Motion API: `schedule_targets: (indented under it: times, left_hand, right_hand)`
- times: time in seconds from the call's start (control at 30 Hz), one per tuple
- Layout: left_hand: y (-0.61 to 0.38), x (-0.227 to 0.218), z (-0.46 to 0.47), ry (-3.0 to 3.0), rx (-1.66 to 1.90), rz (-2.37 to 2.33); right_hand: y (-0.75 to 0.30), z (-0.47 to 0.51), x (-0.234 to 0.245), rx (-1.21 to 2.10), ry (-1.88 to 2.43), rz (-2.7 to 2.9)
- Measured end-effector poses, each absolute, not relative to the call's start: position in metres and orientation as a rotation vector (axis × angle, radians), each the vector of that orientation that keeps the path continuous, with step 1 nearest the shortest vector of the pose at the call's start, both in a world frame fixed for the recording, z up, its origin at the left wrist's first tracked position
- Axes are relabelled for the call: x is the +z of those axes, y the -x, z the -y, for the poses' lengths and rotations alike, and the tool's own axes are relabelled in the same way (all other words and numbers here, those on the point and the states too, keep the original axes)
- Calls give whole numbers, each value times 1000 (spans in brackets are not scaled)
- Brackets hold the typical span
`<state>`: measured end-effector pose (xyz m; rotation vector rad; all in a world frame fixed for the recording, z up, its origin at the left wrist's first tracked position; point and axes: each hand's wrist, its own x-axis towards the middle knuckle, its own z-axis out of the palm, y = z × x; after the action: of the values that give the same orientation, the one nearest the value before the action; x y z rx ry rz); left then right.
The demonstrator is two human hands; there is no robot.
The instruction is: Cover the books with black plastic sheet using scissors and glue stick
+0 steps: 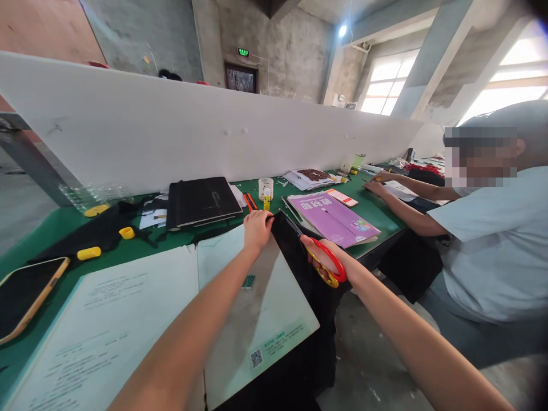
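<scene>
Head camera view: at the centre of the frame the left hand (258, 230) is bunched narrow, its fingertips gripping the upper end of a black cloth (322, 305) beside the top corner of an open book (257, 297). Just right of it, the right hand (311, 251) is closed around the handles of red-and-yellow scissors (341, 269), their dark blades pointing up-left along the cloth toward the left hand; whether the blades are apart cannot be told. The cloth runs down the book's right page and hangs off the bench (387, 208) at lower centre. Above the hands stand a yellow glue stick (266, 201) and a clear jar (266, 181), with a black folder (203, 201) to their left and a purple booklet (331, 217) to their right. A phone (29, 294) and a yellow piece (89, 253) lie at the left. At the right edge, a person in a pale shirt (496, 240) sits with both forearms over the bench.
</scene>
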<state>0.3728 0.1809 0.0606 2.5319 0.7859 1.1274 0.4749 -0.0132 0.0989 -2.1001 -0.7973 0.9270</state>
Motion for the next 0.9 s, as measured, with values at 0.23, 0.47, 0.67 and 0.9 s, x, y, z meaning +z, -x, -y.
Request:
schedule_targets:
  times: [0.23, 0.47, 0.67, 0.9]
  left_hand:
    - [-370, 58, -187, -2460, 1107, -850]
    - [-367, 64, -188, -2549, 1084, -751]
    - [-369, 73, -189, -2443, 893, -741]
    - [-374, 86, -206, -2253, 685, -664]
  right_hand:
    - [-471, 11, 102, 975, 2138, 818]
    - [-454, 38, 108, 911, 2146, 779]
    - [-453, 56, 101, 790, 2305, 916]
    - [-454, 64, 97, 723, 2342, 980]
